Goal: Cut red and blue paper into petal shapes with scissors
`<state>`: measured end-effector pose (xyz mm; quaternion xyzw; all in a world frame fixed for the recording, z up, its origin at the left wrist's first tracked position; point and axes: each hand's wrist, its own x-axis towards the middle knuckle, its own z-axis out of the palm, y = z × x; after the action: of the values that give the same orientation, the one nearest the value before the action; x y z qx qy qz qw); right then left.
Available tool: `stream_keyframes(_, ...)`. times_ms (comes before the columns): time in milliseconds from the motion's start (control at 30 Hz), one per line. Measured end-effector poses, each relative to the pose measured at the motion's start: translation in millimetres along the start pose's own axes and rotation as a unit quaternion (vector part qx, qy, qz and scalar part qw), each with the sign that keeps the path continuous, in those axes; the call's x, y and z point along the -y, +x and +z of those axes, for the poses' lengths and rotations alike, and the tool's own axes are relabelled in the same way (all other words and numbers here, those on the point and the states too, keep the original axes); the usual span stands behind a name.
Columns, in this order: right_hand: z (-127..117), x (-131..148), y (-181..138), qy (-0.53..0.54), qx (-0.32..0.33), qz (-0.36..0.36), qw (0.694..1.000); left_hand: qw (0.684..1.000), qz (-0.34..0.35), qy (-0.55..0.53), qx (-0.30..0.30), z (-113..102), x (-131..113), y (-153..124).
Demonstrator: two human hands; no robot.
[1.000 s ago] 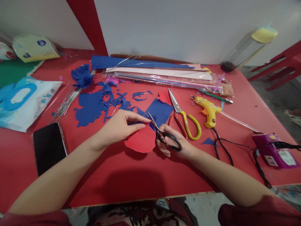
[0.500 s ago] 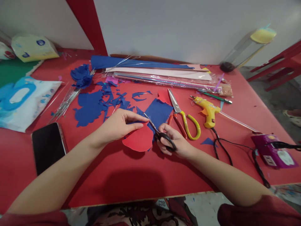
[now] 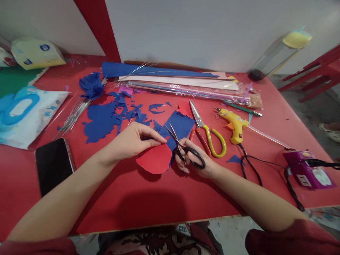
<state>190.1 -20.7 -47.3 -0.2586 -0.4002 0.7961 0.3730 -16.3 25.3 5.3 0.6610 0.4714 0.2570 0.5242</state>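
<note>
My left hand (image 3: 132, 140) pinches the top edge of a rounded red paper piece (image 3: 154, 161) just above the red table (image 3: 148, 202). My right hand (image 3: 195, 159) has its fingers through the handles of small black scissors (image 3: 183, 148). The blades are spread apart, pointing up and left at the paper's right edge. A blue paper sheet (image 3: 179, 127) lies right behind the scissors.
Large scissors with red and yellow handles (image 3: 207, 132) and a yellow glue gun (image 3: 235, 124) lie to the right, its cable running to a purple socket box (image 3: 309, 171). Blue scraps (image 3: 106, 118), wires, paper rolls (image 3: 180, 83) sit behind. A phone (image 3: 53, 164) lies left.
The scissor blades, nearly closed half a second ago, have spread apart again. The red piece has turned slightly in my left hand and sits a little lower.
</note>
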Motion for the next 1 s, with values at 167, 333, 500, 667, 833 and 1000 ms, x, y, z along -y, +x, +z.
stream_keyframes(167,-2.6,-0.4,2.3,-0.052,-0.038,-0.022,0.998,0.998,0.028,0.039,0.043,3.9,-1.0,-2.0)
stream_keyframes(333,-1.3,-0.9,1.9,-0.077,-0.065,-0.019,0.995,0.990,0.054,0.076,0.110,16.4,-2.7,-5.7)
stream_keyframes(500,2.2,-0.7,0.5,-0.073,-0.088,0.000,0.993,0.990,0.056,0.070,0.109,27.7,-1.0,-7.9)
stream_keyframes(667,2.1,-1.6,0.3,-0.075,-0.097,0.015,0.992,0.997,0.053,0.056,0.029,32.8,1.3,-7.4)
stream_keyframes(833,2.8,-1.9,1.6,-0.086,-0.122,-0.013,0.989,0.994,0.057,0.078,-0.055,33.6,3.6,-6.6)
stream_keyframes(1000,4.4,-0.3,2.4,-0.089,-0.144,-0.028,0.985,0.990,0.060,0.078,-0.104,35.4,7.6,-6.5)
